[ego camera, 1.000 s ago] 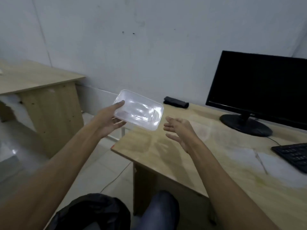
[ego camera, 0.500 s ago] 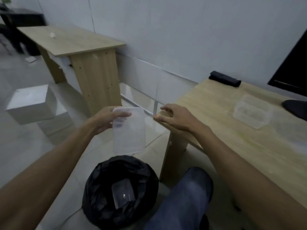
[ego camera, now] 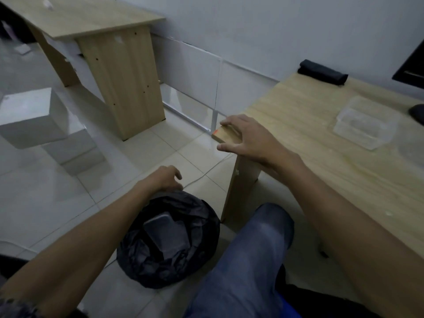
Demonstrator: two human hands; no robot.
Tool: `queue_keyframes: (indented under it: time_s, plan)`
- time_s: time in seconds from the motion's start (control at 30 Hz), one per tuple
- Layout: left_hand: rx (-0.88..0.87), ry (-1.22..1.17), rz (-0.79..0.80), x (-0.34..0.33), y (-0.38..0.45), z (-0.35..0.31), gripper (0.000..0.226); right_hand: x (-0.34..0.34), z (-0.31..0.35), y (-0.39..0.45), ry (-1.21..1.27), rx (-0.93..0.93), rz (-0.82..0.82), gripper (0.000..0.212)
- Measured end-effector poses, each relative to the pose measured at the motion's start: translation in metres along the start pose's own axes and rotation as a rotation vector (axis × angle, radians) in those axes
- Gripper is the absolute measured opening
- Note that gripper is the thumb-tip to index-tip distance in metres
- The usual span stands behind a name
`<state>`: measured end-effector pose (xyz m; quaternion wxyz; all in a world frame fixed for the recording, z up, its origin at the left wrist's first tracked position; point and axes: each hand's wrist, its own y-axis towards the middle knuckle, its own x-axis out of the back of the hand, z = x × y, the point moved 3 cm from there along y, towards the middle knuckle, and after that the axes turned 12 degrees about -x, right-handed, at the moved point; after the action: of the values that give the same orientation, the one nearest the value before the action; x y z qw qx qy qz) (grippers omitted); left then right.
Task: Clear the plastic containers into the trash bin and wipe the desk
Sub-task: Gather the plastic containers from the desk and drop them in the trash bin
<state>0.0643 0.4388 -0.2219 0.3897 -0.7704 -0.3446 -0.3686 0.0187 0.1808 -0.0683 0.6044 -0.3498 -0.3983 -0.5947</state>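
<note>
A trash bin (ego camera: 202,260) lined with a black bag stands on the floor below the desk's left end. Clear plastic containers (ego camera: 166,235) lie inside it. My left hand (ego camera: 166,179) hovers over the bin's far rim, fingers loosely curled down, holding nothing. My right hand (ego camera: 247,137) rests spread on the near left corner of the wooden desk (ego camera: 321,157). Another clear plastic container (ego camera: 362,122) sits on the desk to the right, well away from both hands.
A folded black cloth (ego camera: 322,72) lies at the desk's back edge by the wall. A monitor corner (ego camera: 410,67) shows at the right. A second wooden desk (ego camera: 91,26) and white boxes (ego camera: 36,118) stand to the left. My knee in blue jeans (ego camera: 250,260) is beside the bin.
The container that my left hand held above the bin is now inside the bin, and that hand is empty and lower. My right hand stays on the desk corner.
</note>
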Motion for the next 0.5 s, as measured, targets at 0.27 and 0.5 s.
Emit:
queue_keyframes:
  time_s: [0.27, 0.5]
  plan:
    - [-0.224, -0.549, -0.441, 0.083, 0.009, -0.083, 0.016, 0.014, -0.001, 0.001, 0.044, 0.009, 0.036, 0.063]
    - [-0.497, -0.493, -0.606, 0.133, 0.014, -0.175, 0.017, 0.064, -0.026, -0.012, 0.128, -0.100, -0.127, 0.038]
